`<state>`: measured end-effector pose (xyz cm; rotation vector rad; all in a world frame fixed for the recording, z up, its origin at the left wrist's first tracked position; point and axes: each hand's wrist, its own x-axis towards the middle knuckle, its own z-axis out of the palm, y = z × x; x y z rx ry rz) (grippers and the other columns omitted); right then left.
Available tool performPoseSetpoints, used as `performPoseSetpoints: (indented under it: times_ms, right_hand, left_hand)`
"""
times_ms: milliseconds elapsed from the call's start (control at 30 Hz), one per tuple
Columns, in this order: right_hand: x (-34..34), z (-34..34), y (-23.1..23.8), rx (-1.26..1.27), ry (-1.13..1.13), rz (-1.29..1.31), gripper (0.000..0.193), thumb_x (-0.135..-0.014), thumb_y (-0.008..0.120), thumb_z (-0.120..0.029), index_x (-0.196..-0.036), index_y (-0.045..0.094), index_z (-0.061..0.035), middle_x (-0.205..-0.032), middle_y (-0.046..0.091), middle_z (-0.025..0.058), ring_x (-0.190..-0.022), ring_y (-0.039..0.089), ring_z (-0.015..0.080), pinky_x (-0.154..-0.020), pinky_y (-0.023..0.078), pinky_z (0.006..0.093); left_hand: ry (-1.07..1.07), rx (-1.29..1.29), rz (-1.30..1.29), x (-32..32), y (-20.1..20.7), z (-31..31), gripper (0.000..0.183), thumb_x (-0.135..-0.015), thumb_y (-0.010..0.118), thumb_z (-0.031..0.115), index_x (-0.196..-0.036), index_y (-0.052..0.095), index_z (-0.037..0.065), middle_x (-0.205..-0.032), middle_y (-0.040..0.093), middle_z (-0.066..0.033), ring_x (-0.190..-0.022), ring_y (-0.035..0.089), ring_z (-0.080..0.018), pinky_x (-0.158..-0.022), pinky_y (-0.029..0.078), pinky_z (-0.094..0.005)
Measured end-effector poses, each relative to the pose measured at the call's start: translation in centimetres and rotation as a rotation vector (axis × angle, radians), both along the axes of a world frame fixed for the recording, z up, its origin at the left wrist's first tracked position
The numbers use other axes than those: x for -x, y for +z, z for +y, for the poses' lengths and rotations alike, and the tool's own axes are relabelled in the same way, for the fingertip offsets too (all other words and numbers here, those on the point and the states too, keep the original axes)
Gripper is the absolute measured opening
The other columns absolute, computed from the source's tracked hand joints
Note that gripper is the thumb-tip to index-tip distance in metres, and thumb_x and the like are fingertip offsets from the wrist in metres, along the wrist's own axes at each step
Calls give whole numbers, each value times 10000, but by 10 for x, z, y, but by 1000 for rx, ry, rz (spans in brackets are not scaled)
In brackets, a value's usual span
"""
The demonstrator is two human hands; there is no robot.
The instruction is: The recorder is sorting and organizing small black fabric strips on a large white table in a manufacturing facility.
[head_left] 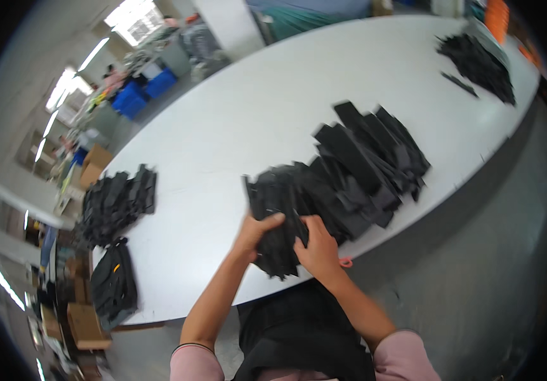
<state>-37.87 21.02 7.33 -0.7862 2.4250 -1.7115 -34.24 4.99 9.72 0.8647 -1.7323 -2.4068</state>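
Observation:
A bundle of black fabric pieces (273,197) lies near the table's front edge, directly before me. My left hand (262,233) clasps its left side, thumb laid across the top and the other fingers mostly hidden. On the right side of the same bundle, my right hand (316,247) is closed, with thumb and forefinger pinching the edge of the fabric. To the right, a long overlapping row of black fabric strips (356,171) fans out and touches the bundle. A small pinkish-red loop (346,261) shows at the table edge beside my right hand.
The white table (197,140) curves across the view. Another black fabric pile (118,200) and a black bag-like item (115,282) sit at its left end. More black strips (480,66) lie at the far right. Beyond stand blue bins (131,98) and cardboard boxes (87,324).

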Motion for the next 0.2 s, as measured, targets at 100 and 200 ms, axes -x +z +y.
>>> performPoseSetpoints:
  times_ms: [100, 200]
  right_hand:
    - [0, -1, -12, 163, 92, -14, 348, -722, 611, -12, -1059, 526, 3, -989, 584, 175, -930, 608, 251, -808, 471, 344]
    - [2, 6, -25, 592, 388, -647, 509, -774, 628, -56, -1254, 458, -56, -1195, 552, 154, -1127, 539, 284, -997, 392, 359]
  left_hand:
    - [-56, -33, 132, 7, -18, 10, 647, -668, 804, 172, -1201, 474, 13, -1069, 584, -93, -967, 589, -201, -857, 493, -335]
    - [-87, 58, 132, 3, -4, 11, 975, -683, 798, 166, -1433, 180, 74, -1354, 359, -125, -1275, 332, -223, -1087, 242, -360]
